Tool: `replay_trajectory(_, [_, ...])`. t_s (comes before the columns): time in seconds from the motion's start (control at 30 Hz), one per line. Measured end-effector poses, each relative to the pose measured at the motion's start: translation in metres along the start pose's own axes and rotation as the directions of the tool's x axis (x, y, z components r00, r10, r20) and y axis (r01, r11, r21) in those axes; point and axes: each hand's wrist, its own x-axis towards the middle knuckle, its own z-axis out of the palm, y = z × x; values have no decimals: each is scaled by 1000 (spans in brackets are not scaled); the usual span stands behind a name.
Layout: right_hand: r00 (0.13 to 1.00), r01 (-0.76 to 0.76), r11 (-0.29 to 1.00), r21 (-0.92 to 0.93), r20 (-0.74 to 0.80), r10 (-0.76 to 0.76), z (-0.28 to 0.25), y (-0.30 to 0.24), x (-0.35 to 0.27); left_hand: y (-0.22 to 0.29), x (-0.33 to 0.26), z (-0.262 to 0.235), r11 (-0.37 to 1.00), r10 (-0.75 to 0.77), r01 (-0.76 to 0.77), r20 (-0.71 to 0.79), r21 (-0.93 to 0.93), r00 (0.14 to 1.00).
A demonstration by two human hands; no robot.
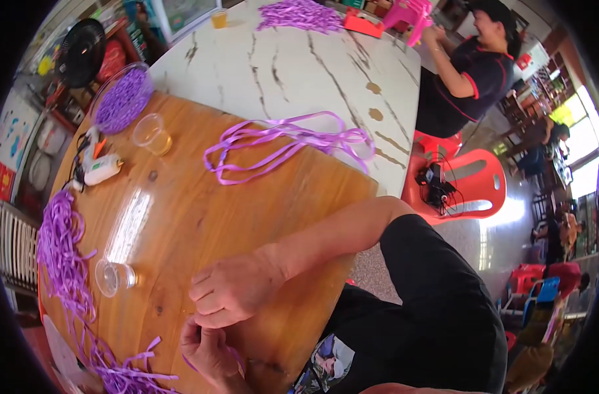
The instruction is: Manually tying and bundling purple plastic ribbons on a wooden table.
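A wooden tabletop [161,230] fills center-left; its right edge passes beneath the right forearm. Lower center: left hand [210,348], fingers curled, holds purple ribbon [236,358], visible arcs pointing downward, full axis hidden. Right hand [237,289] curls over it; grip indeterminate. Wood extends leftward.

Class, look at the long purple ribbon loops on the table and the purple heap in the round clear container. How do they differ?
The long ribbon loops lie loose, spanning the wooden table and the white table, while the purple heap sits inside the container. The loops spread out with gaps between strands; the heap is densely packed. The loops look lighter and pinker, the heap deeper purple. Both are purple.
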Motion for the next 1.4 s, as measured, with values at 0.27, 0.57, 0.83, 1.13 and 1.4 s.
replay_trajectory(0.27, [993, -106, 994, 8, 49, 105, -9, 10, 0, 1, -2, -2, 985, 33, -14, -108, 173, 994])
replay_trajectory(0.57, [873, -485, 764, 424, 197, 445, 0, 3, 3, 3, 1, 6, 989, 107, -89, -160, 118, 981])
replay_trajectory(0.83, [447, -811, 31, 584, 585, 677, -6, -4, 11, 2, -3, 3, 992, 110, -113, -58, -59, 992])
replay_trajectory(1.13, [335, -764, -244, 598, 690, 641, -6, -6, 15, -3, 6, -3, 841, 32, 63, 166, -538, 986])
replay_trajectory(1.4, [906, -420, 845, 333, 93, 414, 5, -1, 7, -6, 7, -5, 814, -18, 94, 137, -573, 990])
